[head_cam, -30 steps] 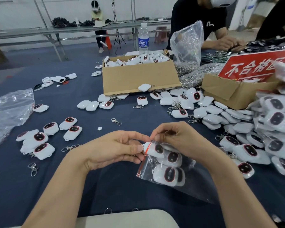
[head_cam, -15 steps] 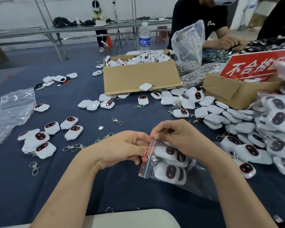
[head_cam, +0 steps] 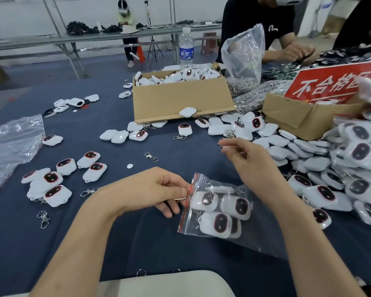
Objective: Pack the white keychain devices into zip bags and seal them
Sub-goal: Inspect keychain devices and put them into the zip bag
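Head view: nearest, the left hand (head_cam: 156, 194) curls its fingers and pinches the red-striped mouth of a clear plastic zip bag (head_cam: 263, 236), which lies at its three o'clock on the dark blue cloth table (head_cam: 137, 243). Several white rounded keychain devices with dark oval faces (head_cam: 221, 224) sit inside the bag. The right hand (head_cam: 253, 166) hovers at the bag's twelve o'clock with its fingers loosely bent; whether it pinches anything I cannot tell. Farther off, at twelve o'clock, a brown cardboard box (head_cam: 180, 101) is heaped with more devices.
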{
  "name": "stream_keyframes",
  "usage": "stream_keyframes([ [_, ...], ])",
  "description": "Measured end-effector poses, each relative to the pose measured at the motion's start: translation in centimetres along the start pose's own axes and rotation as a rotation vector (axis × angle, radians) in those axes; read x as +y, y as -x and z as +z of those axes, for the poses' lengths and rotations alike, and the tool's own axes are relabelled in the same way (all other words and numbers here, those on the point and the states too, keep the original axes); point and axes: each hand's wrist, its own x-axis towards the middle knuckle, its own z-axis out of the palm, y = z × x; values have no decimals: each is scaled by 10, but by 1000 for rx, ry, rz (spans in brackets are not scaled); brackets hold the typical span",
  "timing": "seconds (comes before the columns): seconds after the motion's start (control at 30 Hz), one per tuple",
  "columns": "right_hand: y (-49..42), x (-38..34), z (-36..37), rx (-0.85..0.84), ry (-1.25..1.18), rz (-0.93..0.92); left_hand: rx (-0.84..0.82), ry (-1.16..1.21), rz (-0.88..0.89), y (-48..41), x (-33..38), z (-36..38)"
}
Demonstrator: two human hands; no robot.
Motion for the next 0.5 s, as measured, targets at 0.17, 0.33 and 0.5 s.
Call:
stream_keyframes([
  [0.17,1,8,-2,154,262,3,18,-167,-10,-4,2,5],
  [0.33,4,14,-5,130,636,119,93,-413,-15,-12,6,17],
  [0.5,5,10,-7,94,716,121,107,-258,-5,-10,2,11],
])
